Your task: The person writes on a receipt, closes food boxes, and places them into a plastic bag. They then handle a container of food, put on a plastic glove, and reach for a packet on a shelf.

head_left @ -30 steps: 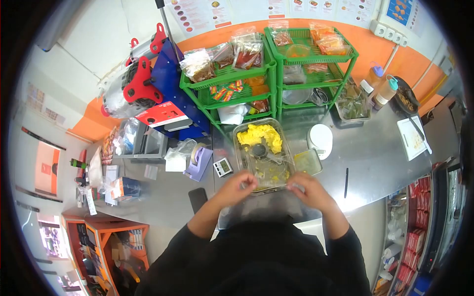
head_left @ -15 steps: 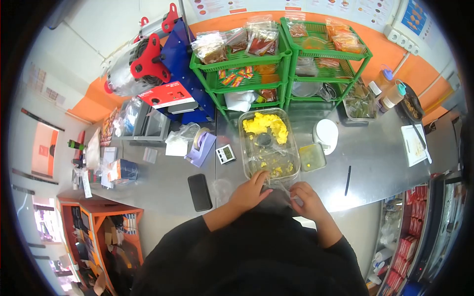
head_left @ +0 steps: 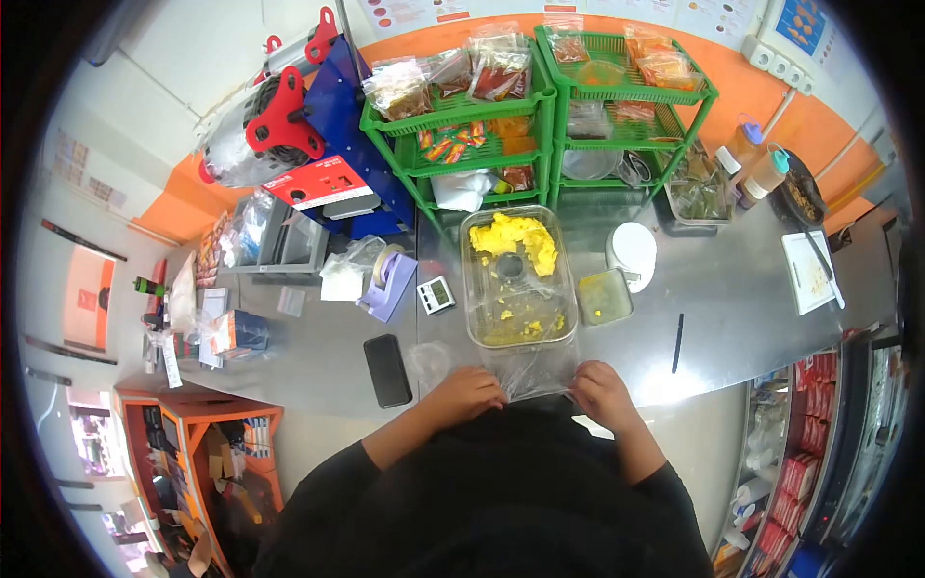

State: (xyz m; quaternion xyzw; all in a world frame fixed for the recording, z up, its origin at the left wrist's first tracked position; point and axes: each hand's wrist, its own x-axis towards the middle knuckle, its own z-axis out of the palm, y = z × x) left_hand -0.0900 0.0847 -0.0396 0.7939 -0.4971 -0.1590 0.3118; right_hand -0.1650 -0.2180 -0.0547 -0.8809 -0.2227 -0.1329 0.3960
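Note:
A clear plastic bag (head_left: 530, 372) is stretched out at the table's front edge, just below a clear rectangular tub (head_left: 572, 318). My left hand (head_left: 468, 396) pinches the bag's left corner, and my right hand (head_left: 602, 394) grips its right side. In the tub, a yellow, soft-looking mass (head_left: 515, 241) fills the far end, with smaller yellow bits near the front. A dark round thing (head_left: 511, 267) shows at the tub's middle. Right of the tub stands a small square container (head_left: 606, 297) with a yellow scrap in it.
Close to my left hand lie a black phone (head_left: 387, 372) and a crumpled clear plastic piece (head_left: 432, 361). A timer (head_left: 436, 295) and a purple tape dispenser (head_left: 389, 286) sit further back. To the right are a white round scale (head_left: 632, 252) and a dark pen-like stick (head_left: 678, 343). Green racks (head_left: 462, 122) stand behind.
My left hand has moved left and down, away from the tub's front edge. The bag, bunched earlier, is now spread flat between both hands. The view has shifted slightly.

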